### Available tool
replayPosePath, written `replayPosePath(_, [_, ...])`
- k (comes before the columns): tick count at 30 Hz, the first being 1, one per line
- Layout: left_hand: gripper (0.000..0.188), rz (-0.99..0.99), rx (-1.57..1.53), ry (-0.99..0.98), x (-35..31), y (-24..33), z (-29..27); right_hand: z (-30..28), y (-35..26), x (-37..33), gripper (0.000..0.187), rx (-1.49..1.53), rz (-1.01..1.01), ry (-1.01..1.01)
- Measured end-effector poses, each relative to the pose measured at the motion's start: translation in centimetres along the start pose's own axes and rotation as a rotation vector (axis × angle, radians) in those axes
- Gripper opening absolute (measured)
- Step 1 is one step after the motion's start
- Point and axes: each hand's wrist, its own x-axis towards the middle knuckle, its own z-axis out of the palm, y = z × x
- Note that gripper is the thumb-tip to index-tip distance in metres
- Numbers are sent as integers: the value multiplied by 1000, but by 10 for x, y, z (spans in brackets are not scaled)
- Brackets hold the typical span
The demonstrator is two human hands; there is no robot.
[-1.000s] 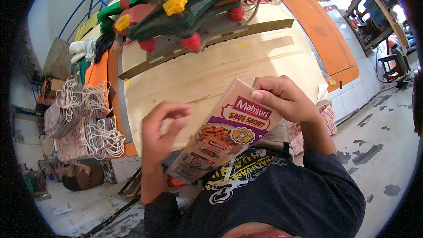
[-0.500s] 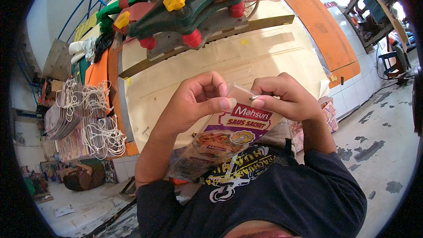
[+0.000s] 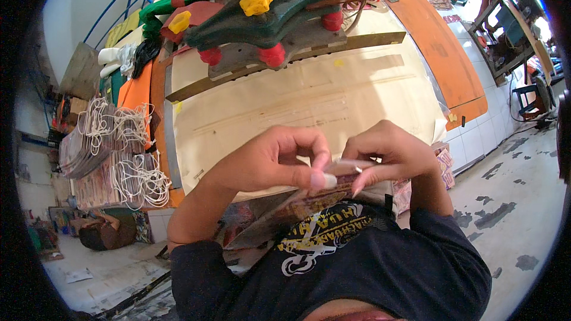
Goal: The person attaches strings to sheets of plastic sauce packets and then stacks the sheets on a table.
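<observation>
Clear film (image 3: pixel 253 230) is showing around the lower part of the printed pack (image 3: pixel 306 205), which is slanting down before my dark shirt (image 3: pixel 380 255), just off the near edge of the bench (image 3: pixel 285 95). My right grip (image 3: pixel 392 153) is pinching the upper end of the pack between thumb and fingers. My left grip (image 3: pixel 288 157) is hovering right beside that end, its thumb and forefinger bending close together (blur is hiding whether they are catching any film, so I cannot tell).

By my judgement I am about midway through handling this one: the pack is sitting in its film, as far as I am seeing, and its upper end is getting the attention. Whether that end is closed, I cannot tell. Setting the pack down is a step not yet done, as both hands are working in the air.

Beyond, a dark green clamp (image 3: pixel 256 31) with yellow knobs is standing over a long metal bar (image 3: pixel 380 40). To my left, stacks with white cords (image 3: pixel 141 181) are resting near the orange edge, looking like finished work; more printed packs (image 3: pixel 445 165) are lying low at my right.
</observation>
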Motion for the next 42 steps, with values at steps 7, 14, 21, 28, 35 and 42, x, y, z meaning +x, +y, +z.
replayPosePath(7, [20,-153,-112,-279,-8,-1,22,10,-1,-4,23,-124,-210,-146])
replayPosePath(14, [19,-170,1,-302,-8,-2,22,15,-1,-9,22,-123,-218,-166])
replayPosePath(21, [19,-208,102,-288,-11,0,27,26,1,-3,31,-40,-244,-216])
replayPosePath(28, [22,-155,183,-252,-16,-5,30,32,3,-3,30,-105,-194,-292])
replayPosePath(35, [26,-16,272,-232,-24,-16,35,38,6,-6,26,-37,-169,-344])
replayPosePath(42, [24,91,253,-261,-39,-12,48,28,-8,-11,37,-19,-77,-461])
